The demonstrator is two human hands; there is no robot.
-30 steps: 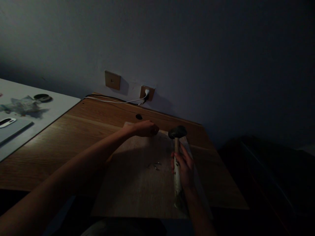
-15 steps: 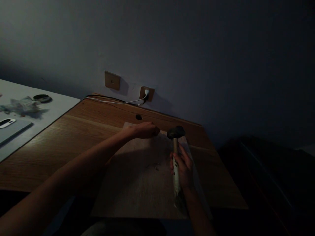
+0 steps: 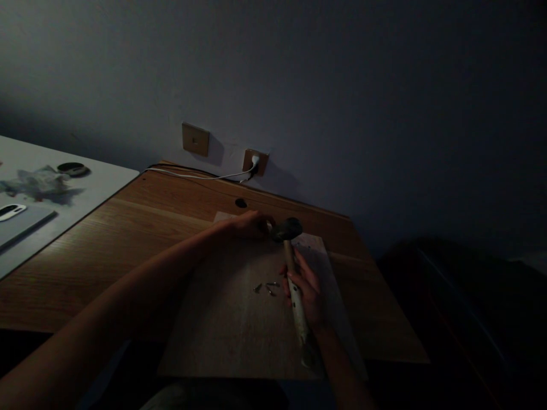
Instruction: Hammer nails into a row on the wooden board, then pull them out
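The person's right hand is closed around the pale handle of a hammer, gripping about midway along it; the left hand reaches far forward with its fingers curled together, the tips down at the far edge of the board, and the light is too dim to tell whether they pinch anything. The wooden desk carries it all and runs back to the wall. On it lies a pale board, flat, its near edge overhanging toward the person; it looks stiff and broad, likely steady under its own weight. The hammer lies slanted over the board's right half, its dark head just beside the left fingertips, touching or nearly so. It is judged top-heavy, with a hard metal head on a light, smooth, stiff handle; a hold nearer the butt would give more swing, the present mid-handle hold more control. A few small nails lie loose on the board just left of the right hand; they are light, hard, thin and easily scattered, best picked up by a fingertip pinch on the shank.
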